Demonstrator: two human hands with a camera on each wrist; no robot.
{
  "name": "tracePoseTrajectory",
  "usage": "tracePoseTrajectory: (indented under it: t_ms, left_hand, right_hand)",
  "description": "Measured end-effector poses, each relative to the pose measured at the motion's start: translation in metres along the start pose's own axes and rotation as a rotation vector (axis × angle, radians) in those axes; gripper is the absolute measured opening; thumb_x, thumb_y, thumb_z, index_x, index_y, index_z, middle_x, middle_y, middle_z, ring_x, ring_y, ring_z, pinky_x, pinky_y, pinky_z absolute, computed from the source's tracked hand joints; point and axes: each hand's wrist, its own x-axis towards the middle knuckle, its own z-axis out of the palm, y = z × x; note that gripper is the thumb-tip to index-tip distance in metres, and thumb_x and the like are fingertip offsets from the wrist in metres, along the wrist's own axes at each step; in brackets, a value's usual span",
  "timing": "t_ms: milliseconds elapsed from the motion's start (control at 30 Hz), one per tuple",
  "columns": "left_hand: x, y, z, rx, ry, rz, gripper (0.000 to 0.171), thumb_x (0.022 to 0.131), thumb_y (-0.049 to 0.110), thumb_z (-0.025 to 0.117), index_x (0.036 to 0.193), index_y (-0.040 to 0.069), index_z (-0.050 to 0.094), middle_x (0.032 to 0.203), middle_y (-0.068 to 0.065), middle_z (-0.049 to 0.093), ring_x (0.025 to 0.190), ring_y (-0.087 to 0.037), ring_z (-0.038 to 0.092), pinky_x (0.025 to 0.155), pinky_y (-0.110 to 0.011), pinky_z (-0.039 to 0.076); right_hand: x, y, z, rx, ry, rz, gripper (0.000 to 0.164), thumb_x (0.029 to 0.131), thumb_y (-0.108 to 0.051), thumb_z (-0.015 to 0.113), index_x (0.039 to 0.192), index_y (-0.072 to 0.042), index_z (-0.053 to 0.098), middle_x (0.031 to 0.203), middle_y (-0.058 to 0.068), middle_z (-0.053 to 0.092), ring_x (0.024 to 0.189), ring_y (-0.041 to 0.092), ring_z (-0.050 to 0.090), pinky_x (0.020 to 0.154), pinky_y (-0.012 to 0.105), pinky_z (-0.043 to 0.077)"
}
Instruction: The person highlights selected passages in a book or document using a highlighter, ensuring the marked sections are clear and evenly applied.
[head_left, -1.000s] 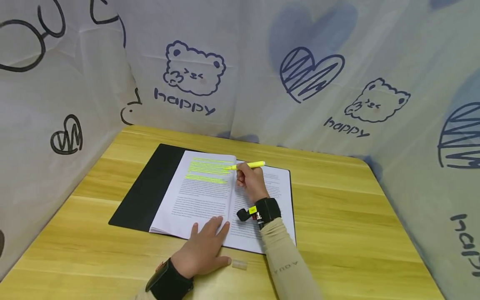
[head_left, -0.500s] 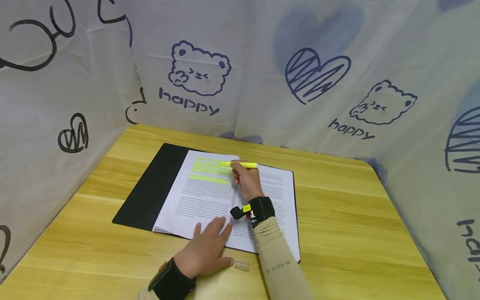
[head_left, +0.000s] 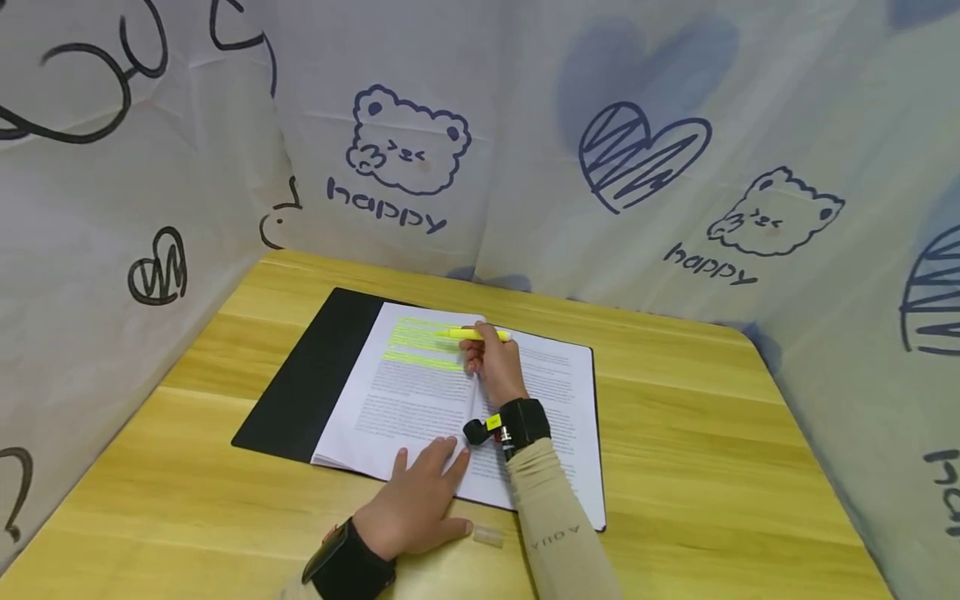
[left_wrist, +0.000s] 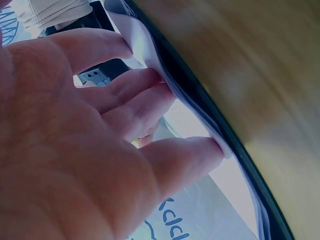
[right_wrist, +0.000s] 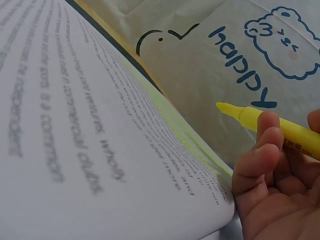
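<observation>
My right hand (head_left: 497, 362) holds a yellow highlighter (head_left: 474, 334) between thumb and fingers over the upper part of the left page. In the right wrist view the highlighter's tip (right_wrist: 220, 106) shows against the cloth backdrop, seemingly raised off the paper. Several printed lines at the top of that page (head_left: 405, 412) bear yellow highlighting (head_left: 420, 361). My left hand (head_left: 411, 508) rests with spread fingers on the near edge of the open document (head_left: 558, 417), close to its fold. The left wrist view shows fingertips (left_wrist: 210, 148) pressing on the page edges.
A black cover flap (head_left: 307, 379) lies out to the left of the pages. Beside my left thumb is a small translucent piece (head_left: 489, 536) on the wooden table (head_left: 690, 467). Cloth walls (head_left: 517, 167) with drawings stand behind and at both sides.
The right hand and highlighter have moved left over the page, then slightly nearer. The left hand stays at the same page edge. The head view has shifted a little left.
</observation>
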Motion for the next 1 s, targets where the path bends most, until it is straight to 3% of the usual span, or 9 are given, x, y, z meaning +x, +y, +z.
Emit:
tracePoseTrajectory:
  t_ms: [200,400,600,1000]
  left_hand:
    - [0.002,-0.002,0.001,0.012,-0.013,-0.010,0.083,0.084,0.052,0.064,0.146,0.003,0.038,0.153,-0.018,0.029,0.141,-0.032,0.024,0.104,-0.067,0.021]
    - [0.002,-0.002,0.000,0.021,-0.023,-0.013,0.083,0.084,0.052,0.064,0.146,0.004,0.038,0.153,-0.018,0.028,0.142,-0.031,0.023,0.104,-0.067,0.022]
    - [0.002,-0.003,0.000,0.052,0.012,0.011,0.082,0.083,0.052,0.065,0.144,0.003,0.040,0.149,-0.018,0.032,0.138,-0.029,0.027,0.101,-0.067,0.025]
    - [0.002,-0.003,0.001,0.078,0.028,0.018,0.083,0.082,0.053,0.065,0.144,0.003,0.041,0.148,-0.017,0.032,0.138,-0.029,0.028,0.099,-0.068,0.027]
  right_hand:
    - [0.001,0.001,0.003,-0.015,-0.022,-0.002,0.043,0.092,-0.042,0.058,0.107,-0.004,0.069,0.081,0.008,0.062,0.063,0.012,0.048,0.052,0.025,0.041]
    - [0.001,0.003,0.012,-0.030,-0.099,-0.037,0.039,0.096,-0.035,0.055,0.112,-0.002,0.067,0.081,0.009,0.062,0.063,0.013,0.049,0.053,0.025,0.042]
    - [-0.002,0.005,0.021,-0.043,-0.154,-0.034,0.041,0.094,-0.037,0.057,0.111,-0.002,0.068,0.079,0.009,0.061,0.064,0.014,0.050,0.054,0.025,0.042]
    - [-0.002,0.014,0.032,-0.179,-0.219,-0.092,0.031,0.089,-0.032,0.066,0.107,-0.007,0.069,0.082,0.013,0.063,0.058,0.016,0.047,0.052,0.026,0.041]
